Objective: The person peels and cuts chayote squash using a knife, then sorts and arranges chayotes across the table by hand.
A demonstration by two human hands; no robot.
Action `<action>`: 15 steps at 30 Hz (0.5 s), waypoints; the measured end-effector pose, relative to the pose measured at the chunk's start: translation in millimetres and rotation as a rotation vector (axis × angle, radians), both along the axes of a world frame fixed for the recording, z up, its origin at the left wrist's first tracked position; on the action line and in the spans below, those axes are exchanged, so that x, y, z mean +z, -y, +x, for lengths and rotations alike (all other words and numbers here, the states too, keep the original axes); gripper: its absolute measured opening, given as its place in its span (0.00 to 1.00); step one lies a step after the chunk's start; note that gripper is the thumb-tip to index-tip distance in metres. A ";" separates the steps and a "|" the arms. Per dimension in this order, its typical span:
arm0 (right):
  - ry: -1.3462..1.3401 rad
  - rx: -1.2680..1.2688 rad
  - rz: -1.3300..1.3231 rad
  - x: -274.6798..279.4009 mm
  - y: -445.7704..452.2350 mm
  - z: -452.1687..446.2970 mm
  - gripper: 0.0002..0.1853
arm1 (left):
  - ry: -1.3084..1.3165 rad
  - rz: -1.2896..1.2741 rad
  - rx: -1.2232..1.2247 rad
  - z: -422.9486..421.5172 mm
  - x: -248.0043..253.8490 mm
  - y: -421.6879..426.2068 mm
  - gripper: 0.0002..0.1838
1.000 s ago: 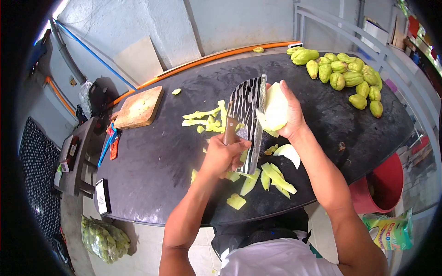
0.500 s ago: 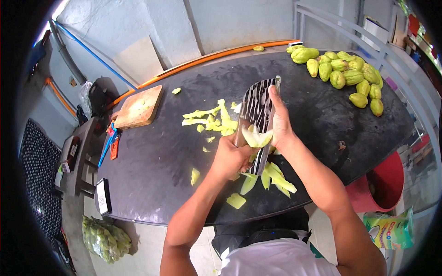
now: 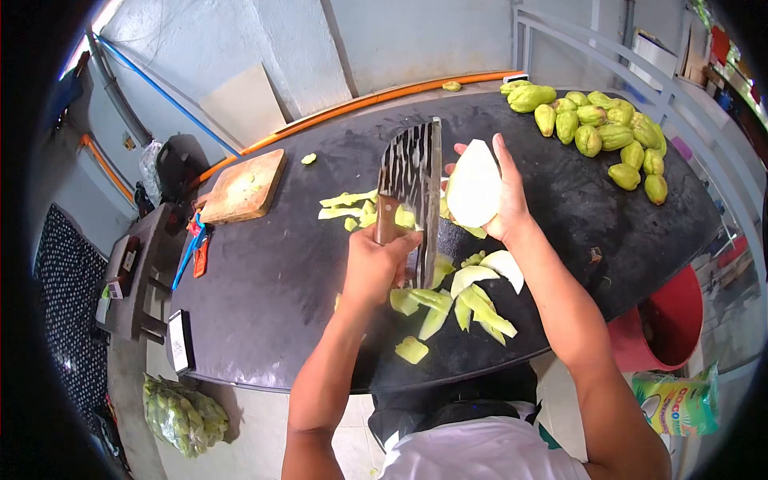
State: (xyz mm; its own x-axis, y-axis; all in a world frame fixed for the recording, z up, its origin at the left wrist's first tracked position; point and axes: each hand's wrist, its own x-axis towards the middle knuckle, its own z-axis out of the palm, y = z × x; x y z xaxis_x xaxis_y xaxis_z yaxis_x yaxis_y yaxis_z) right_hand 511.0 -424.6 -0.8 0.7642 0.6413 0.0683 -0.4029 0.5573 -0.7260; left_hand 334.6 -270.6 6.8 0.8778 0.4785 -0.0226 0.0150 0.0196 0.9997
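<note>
My left hand is closed round the wooden handle of a broad cleaver, whose blade has dark streaks and points away from me. To its right, my right hand grips a cut chayote, its pale flat face turned up toward me. Blade and chayote are apart. Below them on the dark table lie pale green cut pieces and peel strips. More peel strips lie beyond my left hand, partly hidden by the cleaver.
Whole chayotes are heaped at the table's far right. A wooden chopping board lies at the left, near an orange-handled tool. A red bin stands below the right edge, and a bag of chayotes sits on the floor.
The cleaver has moved left, away from the chayote. The chayote now shows a broad pale cut face, and a pale slice lies on the table below my right hand.
</note>
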 end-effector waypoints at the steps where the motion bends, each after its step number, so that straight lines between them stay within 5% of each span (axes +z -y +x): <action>1: 0.015 0.009 -0.004 3.6 0.5 -3.1 0.43 | 0.007 -0.040 -0.023 0.2 -1.3 1.2 0.09; 15: 0.069 -0.026 0.060 2.9 -10.8 -9.2 0.40 | -0.020 -0.039 -0.076 -2.4 3.4 7.3 0.12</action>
State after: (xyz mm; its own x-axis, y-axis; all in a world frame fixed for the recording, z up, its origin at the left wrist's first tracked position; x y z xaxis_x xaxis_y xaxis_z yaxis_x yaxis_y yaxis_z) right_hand 501.8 -413.8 2.2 0.7725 0.6149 0.1586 -0.3383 0.6098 -0.7167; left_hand 332.2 -277.9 10.1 0.9107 0.4090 -0.0575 0.0375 0.0567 0.9977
